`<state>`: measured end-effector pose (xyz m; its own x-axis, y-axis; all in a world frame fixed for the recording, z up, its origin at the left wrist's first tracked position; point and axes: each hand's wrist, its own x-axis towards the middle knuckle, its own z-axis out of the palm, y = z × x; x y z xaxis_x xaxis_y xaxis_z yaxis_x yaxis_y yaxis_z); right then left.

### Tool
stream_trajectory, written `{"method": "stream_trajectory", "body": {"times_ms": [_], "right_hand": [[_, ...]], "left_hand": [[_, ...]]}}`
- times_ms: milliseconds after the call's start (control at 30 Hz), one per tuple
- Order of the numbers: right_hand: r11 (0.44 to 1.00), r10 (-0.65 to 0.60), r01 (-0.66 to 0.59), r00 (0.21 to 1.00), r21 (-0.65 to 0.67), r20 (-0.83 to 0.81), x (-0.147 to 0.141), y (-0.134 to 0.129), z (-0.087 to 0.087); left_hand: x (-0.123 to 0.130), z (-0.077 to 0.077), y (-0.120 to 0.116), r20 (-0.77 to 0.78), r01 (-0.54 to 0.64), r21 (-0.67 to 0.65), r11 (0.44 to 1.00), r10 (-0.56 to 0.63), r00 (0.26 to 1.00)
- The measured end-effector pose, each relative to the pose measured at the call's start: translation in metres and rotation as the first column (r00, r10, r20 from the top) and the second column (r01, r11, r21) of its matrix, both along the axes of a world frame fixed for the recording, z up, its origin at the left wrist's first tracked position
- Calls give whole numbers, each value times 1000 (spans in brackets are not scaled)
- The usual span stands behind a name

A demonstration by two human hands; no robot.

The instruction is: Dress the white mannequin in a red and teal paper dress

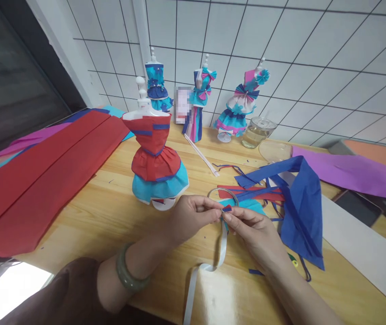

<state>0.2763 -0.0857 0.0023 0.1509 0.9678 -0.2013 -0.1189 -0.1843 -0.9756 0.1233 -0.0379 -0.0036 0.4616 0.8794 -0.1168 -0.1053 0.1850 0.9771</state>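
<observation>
My left hand (194,215) and my right hand (252,225) meet above the table, pinching a tiny red-and-blue piece of crepe-like material (227,208) between their fingertips. Below the fingers a white strip (203,267), like tape, trails to the table's front edge; its upper end is hidden by the hands. A thin tape roll (214,192) lies just behind them. To the left stands a small dress form (144,108) in a red and turquoise dress (155,155) with blue trim. Turquoise scraps (252,206) lie beyond my right fingers.
Blue material (303,216) and cut strips lie at right, beside a long white board (365,253) and a purple sheet (351,174). Red sheets (64,171) cover the left side. Dressed forms (243,101) and a lidded glass cup (255,134) stand along the tiled wall.
</observation>
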Motion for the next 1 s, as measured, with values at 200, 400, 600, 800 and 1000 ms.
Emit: {"method": "stream_trajectory", "body": {"times_ms": [200, 400, 600, 800, 1000], "right_hand": [[1000, -15, 15, 1000, -17, 2, -1, 0, 1], [1000, 10, -11, 1000, 15, 30, -2, -2, 2], [997, 30, -36, 995, 66, 91, -3, -1, 4], [991, 107, -112, 992, 77, 72, -3, -2, 6], [983, 154, -159, 986, 92, 64, -3, -4, 6]], "left_hand": [[2, -1, -2, -7, -20, 26, 999, 20, 1000], [3, 3, -5, 29, -28, 82, 996, 26, 999], [3, 9, -7, 31, -4, 145, 989, 0, 1000], [-1, 7, -1, 38, 43, 85, 995, -47, 998], [-2, 11, 3, 94, 66, -103, 992, -57, 994]]}}
